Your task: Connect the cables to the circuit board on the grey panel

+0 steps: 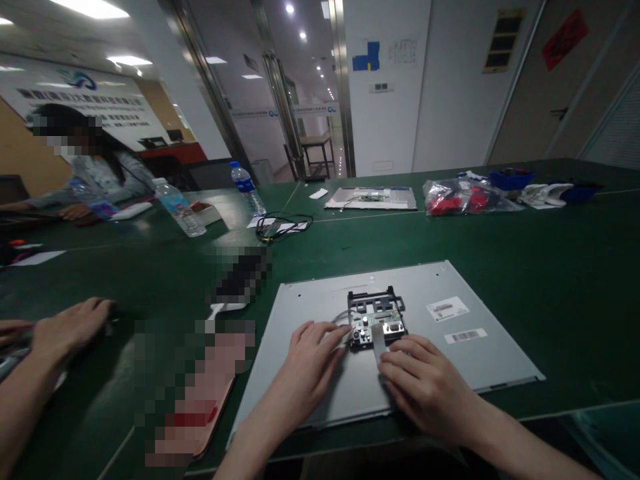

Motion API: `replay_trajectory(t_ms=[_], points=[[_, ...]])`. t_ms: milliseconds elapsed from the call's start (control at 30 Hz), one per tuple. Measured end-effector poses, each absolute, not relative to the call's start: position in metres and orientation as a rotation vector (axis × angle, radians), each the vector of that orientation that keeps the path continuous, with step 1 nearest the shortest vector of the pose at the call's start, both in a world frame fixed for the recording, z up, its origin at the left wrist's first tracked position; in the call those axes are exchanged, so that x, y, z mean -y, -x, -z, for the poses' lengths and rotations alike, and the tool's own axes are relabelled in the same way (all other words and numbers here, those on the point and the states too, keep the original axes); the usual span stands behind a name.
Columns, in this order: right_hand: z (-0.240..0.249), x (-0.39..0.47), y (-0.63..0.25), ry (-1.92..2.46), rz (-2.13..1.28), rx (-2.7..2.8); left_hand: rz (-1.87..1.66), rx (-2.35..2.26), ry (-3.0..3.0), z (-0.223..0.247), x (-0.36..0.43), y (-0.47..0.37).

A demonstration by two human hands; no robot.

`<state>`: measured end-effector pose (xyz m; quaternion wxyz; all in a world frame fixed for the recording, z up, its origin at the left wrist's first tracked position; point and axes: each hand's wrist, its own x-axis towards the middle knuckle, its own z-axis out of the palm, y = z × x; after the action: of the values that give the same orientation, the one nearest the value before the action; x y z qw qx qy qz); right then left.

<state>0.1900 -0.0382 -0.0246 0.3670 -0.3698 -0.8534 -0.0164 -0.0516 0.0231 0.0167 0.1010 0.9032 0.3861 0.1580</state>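
Observation:
A grey metal display panel (320, 300) lies back side up on the table. On its middle sits a black plastic frame (387, 291) carrying a small green circuit board (367, 321) with connectors along its near side. My left hand (313, 357) has its fingers closed against the left edge of the board, beside a thin grey cable (341, 315). A flat ribbon cable (379, 341) comes down over the board's near edge. My right hand (425, 383) pinches its lower end between thumb and fingers.
Left of the panel lie a pink phone-shaped item (215, 380) and a blurred dark device (243, 273). Farther back are water bottles (177, 207), a coiled black cable (283, 227), another panel (370, 198) and a bagged red item (463, 197). A co-worker's hand (75, 323) rests at left; another person sits beyond.

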Motion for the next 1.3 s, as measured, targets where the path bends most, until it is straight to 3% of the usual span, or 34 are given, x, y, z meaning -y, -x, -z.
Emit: replay_trajectory(t_ms=[333,667,1300], points=[[0.025,0.039,-0.19,0.972,0.042,2.205,-0.637,-1.021,-2.858,-0.009,-0.004,0.022],[0.027,0.038,-0.189,0.987,0.041,2.219,-0.291,-1.016,-3.003,0.004,0.0,0.014],[0.033,0.036,-0.189,0.992,0.044,2.252,-0.267,-1.012,-2.922,0.001,0.002,0.012]])
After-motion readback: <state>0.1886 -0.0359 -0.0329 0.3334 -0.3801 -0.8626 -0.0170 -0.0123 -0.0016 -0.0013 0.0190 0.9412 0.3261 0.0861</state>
